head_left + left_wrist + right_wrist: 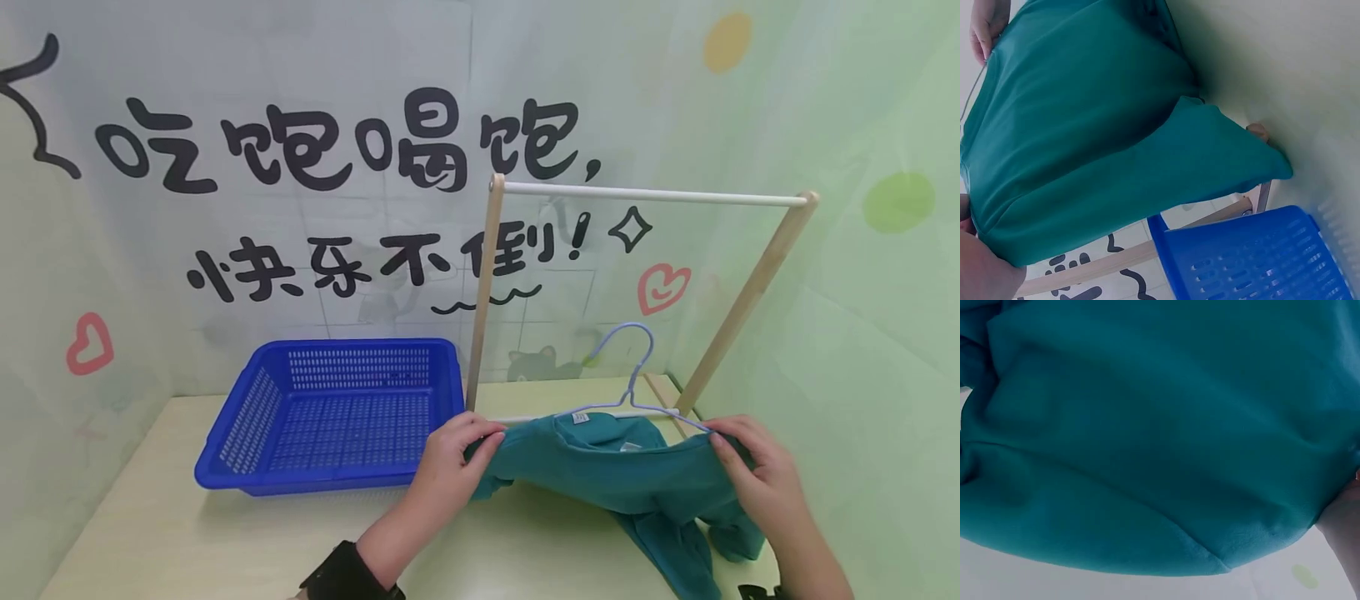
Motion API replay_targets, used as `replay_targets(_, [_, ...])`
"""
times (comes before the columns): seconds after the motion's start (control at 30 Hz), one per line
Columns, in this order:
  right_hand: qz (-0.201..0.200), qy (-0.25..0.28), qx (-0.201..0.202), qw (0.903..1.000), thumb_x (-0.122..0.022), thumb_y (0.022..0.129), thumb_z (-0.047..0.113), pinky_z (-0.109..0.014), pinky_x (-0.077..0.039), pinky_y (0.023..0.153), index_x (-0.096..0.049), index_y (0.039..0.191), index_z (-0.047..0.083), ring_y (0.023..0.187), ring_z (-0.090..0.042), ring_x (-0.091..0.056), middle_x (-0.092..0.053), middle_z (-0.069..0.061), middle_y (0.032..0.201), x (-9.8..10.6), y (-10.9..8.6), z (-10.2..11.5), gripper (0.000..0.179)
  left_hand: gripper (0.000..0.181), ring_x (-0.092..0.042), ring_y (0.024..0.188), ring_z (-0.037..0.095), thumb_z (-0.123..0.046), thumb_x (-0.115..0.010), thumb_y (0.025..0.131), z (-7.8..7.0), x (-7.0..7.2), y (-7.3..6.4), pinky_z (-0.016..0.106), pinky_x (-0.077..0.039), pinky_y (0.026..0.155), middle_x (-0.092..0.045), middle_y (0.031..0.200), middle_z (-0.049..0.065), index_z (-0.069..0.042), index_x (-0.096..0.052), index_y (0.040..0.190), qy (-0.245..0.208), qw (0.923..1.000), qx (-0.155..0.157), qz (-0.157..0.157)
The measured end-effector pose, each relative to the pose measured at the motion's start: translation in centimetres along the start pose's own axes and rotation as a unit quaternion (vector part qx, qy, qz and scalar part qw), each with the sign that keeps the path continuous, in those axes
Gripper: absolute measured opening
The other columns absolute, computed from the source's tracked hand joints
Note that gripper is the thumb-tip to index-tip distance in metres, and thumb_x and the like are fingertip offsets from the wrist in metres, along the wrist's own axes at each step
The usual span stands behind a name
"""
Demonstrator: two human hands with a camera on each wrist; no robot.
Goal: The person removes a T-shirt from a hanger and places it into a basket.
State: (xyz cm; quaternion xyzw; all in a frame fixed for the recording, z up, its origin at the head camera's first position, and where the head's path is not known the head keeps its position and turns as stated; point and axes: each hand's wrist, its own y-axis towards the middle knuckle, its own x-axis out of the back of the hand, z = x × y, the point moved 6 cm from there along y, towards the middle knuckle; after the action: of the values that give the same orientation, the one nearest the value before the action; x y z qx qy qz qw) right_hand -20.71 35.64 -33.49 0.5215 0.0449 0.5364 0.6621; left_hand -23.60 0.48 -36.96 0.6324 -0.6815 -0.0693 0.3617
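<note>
A teal shirt (592, 475) hangs between my two hands over the table, its neckline up and its lower part drooping in folds. My left hand (453, 458) pinches the shirt's left shoulder between thumb and fingers. At the other shoulder, my right hand (761, 475) pinches the cloth together with the end of a light-purple wire hanger (632, 387). The hanger's hook points up. Its left arm passes behind the collar, while its right arm shows above the cloth. Teal fabric (1147, 437) fills most of the right wrist view.
A blue perforated basket (330, 479) stands on the table (300, 542) left of my left hand. Behind the shirt is a wooden rack with a white top bar (652, 194). A printed curtain (405, 50) encloses the back and sides.
</note>
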Motion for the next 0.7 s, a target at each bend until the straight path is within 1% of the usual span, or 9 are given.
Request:
replay_targets(0.07, [0.000,-0.008,-0.001,1.0000,-0.060,0.078,-0.021,-0.006,-0.037,0.084,-0.068,0.100,-0.004,0.093,0.007,-0.052,-0.061,0.013,0.098,-0.3,-0.1,0.0,0.029,0.012,-0.060,0.082,0.004,-0.019,-0.063,0.091,0.1,0.0,-0.3,0.020,-0.051,0.067,-0.064,0.090,-0.011,-0.016,-0.073,0.098,-0.004,0.9999,0.008,-0.006])
replay_targets(0.17, [0.000,-0.021,-0.006,0.9998,-0.062,0.078,-0.020,-0.006,-0.037,0.082,-0.069,0.102,-0.001,0.093,0.008,-0.052,-0.061,0.011,0.098,-0.8,-0.1,0.1,0.031,0.012,-0.059,0.080,0.005,-0.017,-0.064,0.090,0.4,0.0,-0.8,0.020,-0.050,0.064,-0.064,0.090,-0.011,-0.016,-0.073,0.098,-0.007,0.9996,0.024,-0.010])
replay_targets(0.23, [-0.004,-0.034,0.000,0.9994,-0.064,0.076,-0.019,-0.004,-0.037,0.083,-0.069,0.101,0.000,0.094,0.009,-0.052,-0.062,0.009,0.097,-1.0,-0.1,0.3,0.032,0.012,-0.059,0.079,0.006,-0.017,-0.064,0.090,0.5,0.0,-1.0,0.019,-0.050,0.064,-0.064,0.089,-0.011,-0.016,-0.074,0.098,-0.007,0.9994,0.033,-0.010])
replay_targets(0.33, [0.002,-0.026,0.005,0.9997,-0.065,0.074,-0.019,-0.005,-0.037,0.085,-0.068,0.102,-0.001,0.096,0.008,-0.052,-0.063,0.004,0.098,-1.6,0.1,0.6,0.034,0.012,-0.059,0.078,0.006,-0.017,-0.065,0.090,0.8,0.0,-1.3,0.019,-0.049,0.062,-0.064,0.089,-0.011,-0.016,-0.074,0.098,-0.004,0.9992,0.037,-0.011])
replay_targets(0.47, [0.015,-0.001,-0.001,0.9999,-0.067,0.072,-0.019,-0.007,-0.036,0.090,-0.066,0.105,-0.001,0.099,0.002,-0.051,-0.062,-0.004,0.101,-2.5,0.3,1.1,0.037,0.011,-0.061,0.082,0.005,-0.017,-0.065,0.089,0.7,0.0,-1.6,0.019,-0.052,0.067,-0.065,0.091,-0.011,-0.015,-0.073,0.097,0.003,0.9997,0.022,-0.011])
replay_targets(0.53, [0.021,-0.002,-0.009,0.9997,-0.070,0.072,-0.016,-0.007,-0.035,0.091,-0.066,0.109,0.001,0.101,0.001,-0.051,-0.063,-0.007,0.104,-2.8,0.4,1.5,0.041,0.011,-0.062,0.083,0.005,-0.017,-0.065,0.089,0.6,-0.1,-1.7,0.020,-0.052,0.069,-0.065,0.091,-0.010,-0.014,-0.074,0.096,0.009,0.9999,0.007,-0.012])
replay_targets(0.63, [0.044,0.004,-0.017,0.9989,-0.071,0.074,-0.012,-0.006,-0.034,0.093,-0.064,0.115,0.004,0.104,0.001,-0.052,-0.065,-0.008,0.109,-3.6,0.7,2.4,0.045,0.011,-0.061,0.083,0.006,-0.015,-0.066,0.088,0.5,-0.2,-1.9,0.021,-0.052,0.070,-0.064,0.090,-0.010,-0.011,-0.074,0.095,0.016,0.9998,-0.006,-0.009])
replay_targets(0.7, [0.067,0.007,-0.023,0.9975,-0.070,0.077,-0.010,-0.005,-0.034,0.093,-0.063,0.119,0.006,0.105,0.002,-0.053,-0.065,-0.007,0.111,-4.2,0.8,3.1,0.045,0.010,-0.059,0.082,0.006,-0.014,-0.067,0.088,0.6,-0.3,-2.1,0.021,-0.052,0.070,-0.064,0.089,-0.010,-0.010,-0.074,0.094,0.020,0.9997,-0.011,-0.008])
